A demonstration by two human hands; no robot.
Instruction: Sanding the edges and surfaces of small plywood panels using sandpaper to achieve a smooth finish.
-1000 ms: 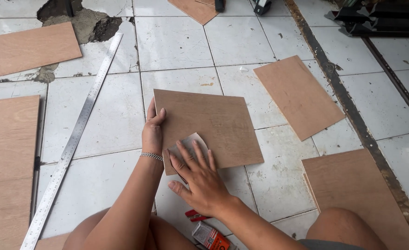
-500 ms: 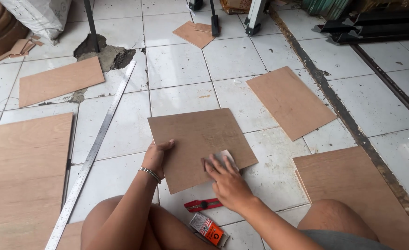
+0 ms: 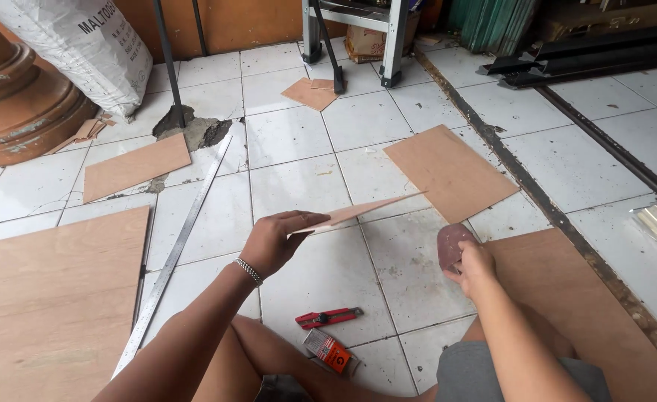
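Seen from above, seated on a white tiled floor [image 3: 298, 179]. Left hand [image 3: 272, 240], bracelet at the wrist, closed around the near end of a thin plywood panel [image 3: 365, 209], lifted off the tiles and seen nearly edge-on, its far end pointing toward 2 o'clock. Right hand [image 3: 473, 264], at 3 o'clock from the left and well apart from it, fingers curled narrow around a reddish-brown piece of sandpaper [image 3: 453, 244], held just above the edge of a large plywood sheet [image 3: 566, 298] lying by the right knee. Below the lifted panel, toward 6 o'clock, a red utility knife [image 3: 328, 318] flat on the tile, and just beside it at 6 o'clock a small orange-and-grey box [image 3: 330, 351]. At 9 o'clock from the left hand, a long steel ruler [image 3: 176, 249] running diagonally from 7 to 1 o'clock, touching the edge of a big plywood board [image 3: 45, 298]. At 1 o'clock, another rectangular plywood piece [image 3: 450, 171] flat on the tiles; at 11 o'clock, a smaller one [image 3: 135, 167] near a broken patch of floor. Far off at 12 o'clock, small offcuts [image 3: 310, 93] before the metal legs of a stand [image 3: 388, 45]; at 10 o'clock, a white sack [image 3: 83, 45] leaning beside a turned wooden base [image 3: 16, 104].
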